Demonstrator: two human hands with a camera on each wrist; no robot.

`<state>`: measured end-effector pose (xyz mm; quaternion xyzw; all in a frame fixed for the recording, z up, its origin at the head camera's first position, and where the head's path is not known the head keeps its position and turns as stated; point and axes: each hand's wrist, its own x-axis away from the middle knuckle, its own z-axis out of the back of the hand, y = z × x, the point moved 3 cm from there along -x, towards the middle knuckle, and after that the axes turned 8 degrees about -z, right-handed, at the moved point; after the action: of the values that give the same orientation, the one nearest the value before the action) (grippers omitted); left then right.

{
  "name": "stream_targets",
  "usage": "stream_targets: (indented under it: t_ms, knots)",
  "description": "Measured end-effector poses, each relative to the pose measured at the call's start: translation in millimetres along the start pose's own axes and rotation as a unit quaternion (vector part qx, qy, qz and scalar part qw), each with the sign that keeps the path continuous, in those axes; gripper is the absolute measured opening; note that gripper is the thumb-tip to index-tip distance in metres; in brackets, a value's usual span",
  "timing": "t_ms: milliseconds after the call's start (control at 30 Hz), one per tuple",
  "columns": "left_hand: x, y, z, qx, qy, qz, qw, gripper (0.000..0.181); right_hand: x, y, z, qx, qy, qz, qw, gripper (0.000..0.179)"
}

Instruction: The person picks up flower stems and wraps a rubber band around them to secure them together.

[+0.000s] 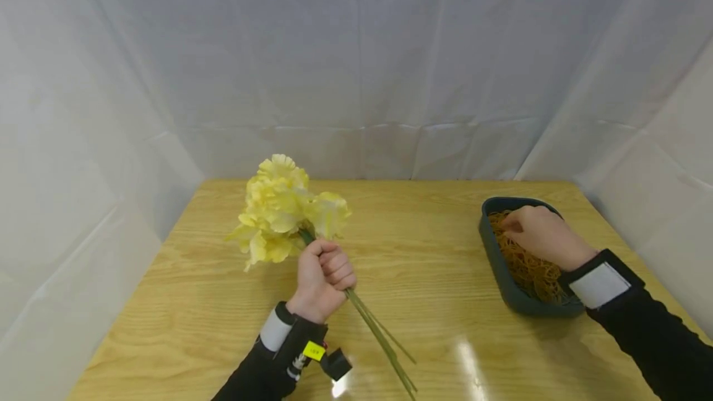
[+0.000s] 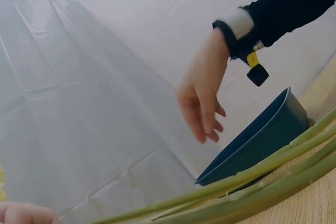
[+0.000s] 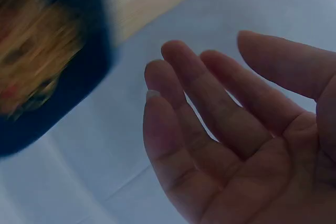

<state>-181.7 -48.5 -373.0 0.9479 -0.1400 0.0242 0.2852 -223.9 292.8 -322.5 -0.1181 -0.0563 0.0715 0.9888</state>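
My left hand point(image 1: 325, 277) grips a bunch of yellow flowers point(image 1: 278, 206) just below the blossoms. Their green stems point(image 1: 380, 336) run out of the fist toward the lower right, and cross the bottom of the left wrist view. On the right stands a dark blue-green bin point(image 1: 498, 274), with a tangle of tan rubber bands point(image 1: 526, 268) in it. Above this bin is my right hand point(image 1: 543, 235). The right wrist view shows its fingers point(image 3: 210, 103) loosely bent, thumb apart, nothing between them. That view's rubber bands are blurred.
Beneath everything lies a light wooden table point(image 1: 412, 228). White sheeting point(image 1: 356, 67) hangs behind it and along both sides. The bin is close to the table's right edge.
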Motion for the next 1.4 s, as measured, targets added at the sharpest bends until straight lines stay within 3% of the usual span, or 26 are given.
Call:
stream_targets:
  t_ms: [133, 233, 333, 433, 667, 867, 1033, 1100, 1233, 1400]
  knots:
    - [-1.2, -0.1, 0.7, 0.000, -0.003, -0.001, 1.0000, 0.040, -17.8, 33, -13, 0.023, -0.051, -0.030, 0.9980, 0.016]
    - [-2.3, -0.5, 2.0, -0.002, -0.008, -0.002, 1.0000, 0.040, -28.3, 46, -27, 0.025, -0.076, -0.056, 0.9952, 0.024]
    - [-3.1, -0.9, 3.0, -0.005, -0.006, -0.006, 1.0000, 0.041, -37.4, 53, -38, 0.051, -0.060, -0.074, 0.9942, 0.037]
    - [-3.4, -1.3, 3.7, -0.006, -0.002, -0.009, 0.9999, 0.041, -43.2, 56, -44, 0.073, -0.040, -0.079, 0.9934, 0.034]
    - [-3.7, -1.3, 4.4, 0.001, 0.004, -0.006, 1.0000, 0.041, -41.3, 59, -42, 0.047, -0.045, -0.089, 0.9939, 0.038]
    - [-4.3, -0.3, 4.8, 0.010, 0.010, -0.009, 0.9999, 0.041, -33.8, 63, -27, 0.001, 0.028, -0.078, 0.9966, 0.046]
    - [-5.3, -0.3, 4.4, 0.009, 0.012, -0.006, 0.9999, 0.041, -29.6, 70, -9, -0.050, 0.056, -0.079, 0.9940, 0.022]
    - [-5.4, -0.3, 3.9, 0.011, 0.013, -0.006, 0.9998, 0.041, -27.2, 73, -1, -0.069, 0.066, -0.072, 0.9928, 0.022]
    - [-5.4, 0.3, 3.3, 0.016, 0.021, -0.005, 0.9996, 0.041, -17.5, 70, 14, -0.096, 0.111, -0.043, 0.9882, 0.018]
    - [-6.7, 2.2, 3.7, 0.021, 0.031, -0.004, 0.9993, 0.041, 7.1, 48, 32, -0.104, 0.196, 0.000, 0.9751, 0.011]
